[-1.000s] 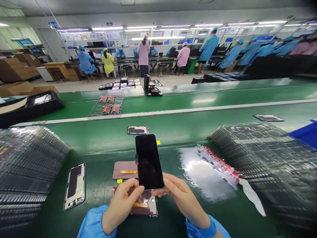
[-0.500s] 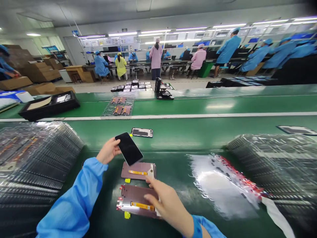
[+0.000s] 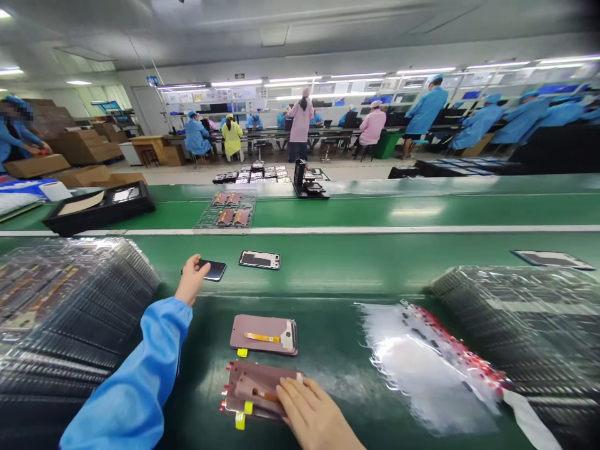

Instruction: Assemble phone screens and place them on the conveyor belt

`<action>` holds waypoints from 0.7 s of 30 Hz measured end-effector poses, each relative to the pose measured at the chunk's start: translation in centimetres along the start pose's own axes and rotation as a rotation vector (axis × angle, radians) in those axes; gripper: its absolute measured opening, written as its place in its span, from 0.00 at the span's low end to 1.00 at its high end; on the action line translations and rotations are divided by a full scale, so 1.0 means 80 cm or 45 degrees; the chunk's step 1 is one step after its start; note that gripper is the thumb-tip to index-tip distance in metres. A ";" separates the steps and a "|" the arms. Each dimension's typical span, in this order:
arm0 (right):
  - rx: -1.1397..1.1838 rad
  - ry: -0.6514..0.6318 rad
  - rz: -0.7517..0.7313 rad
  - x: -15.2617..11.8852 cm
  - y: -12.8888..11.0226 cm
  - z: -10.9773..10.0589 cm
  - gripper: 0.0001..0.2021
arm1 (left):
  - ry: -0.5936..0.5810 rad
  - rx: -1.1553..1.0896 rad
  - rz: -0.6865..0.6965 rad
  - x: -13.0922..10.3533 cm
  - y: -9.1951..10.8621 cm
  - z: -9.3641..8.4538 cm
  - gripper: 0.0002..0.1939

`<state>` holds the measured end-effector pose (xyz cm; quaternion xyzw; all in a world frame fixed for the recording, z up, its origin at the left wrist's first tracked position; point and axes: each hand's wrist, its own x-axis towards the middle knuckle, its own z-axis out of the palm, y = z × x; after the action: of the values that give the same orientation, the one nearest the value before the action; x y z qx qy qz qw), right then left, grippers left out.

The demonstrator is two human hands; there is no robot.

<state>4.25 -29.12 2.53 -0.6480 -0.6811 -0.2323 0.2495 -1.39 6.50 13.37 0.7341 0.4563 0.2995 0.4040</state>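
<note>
Two hands: left hand (image 3: 190, 280) nearly closed, gripping black phone (image 3: 215, 270) left of pale frame (image 3: 259, 260); right hand (image 3: 316, 412) open, flat on brown panel (image 3: 248, 375) nearer than frame.

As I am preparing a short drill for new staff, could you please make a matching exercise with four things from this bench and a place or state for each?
Things
1. Dark-faced phone
2. Upper brown panel
3. Lower brown panel
4. Heap of clear films

Places or states
A. Under the fingers of the right hand
B. Red along one edge, beyond either hand's touch
C. At the fingertips of the left hand
D. Orange strip on top, no hand on it

Right pairs: 1-C, 2-D, 3-A, 4-B
</note>
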 end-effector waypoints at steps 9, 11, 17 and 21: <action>-0.019 0.163 0.278 0.058 0.018 -0.056 0.20 | -1.097 -0.636 -0.105 -0.242 0.030 0.054 0.28; 0.126 0.069 0.234 0.064 0.020 -0.060 0.21 | -0.853 -0.767 -0.262 -0.266 0.024 0.074 0.25; 0.505 0.264 0.862 0.062 0.061 -0.072 0.15 | -1.036 -0.878 -0.299 -0.265 0.025 0.083 0.26; 0.590 0.298 0.905 0.061 0.076 -0.069 0.10 | -1.198 -0.762 -0.157 -0.267 0.026 0.080 0.26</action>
<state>10.38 -28.59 9.83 -0.7383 -0.4171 -0.0452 0.5281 -3.97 -15.57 10.54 0.6141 0.1640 0.0319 0.7714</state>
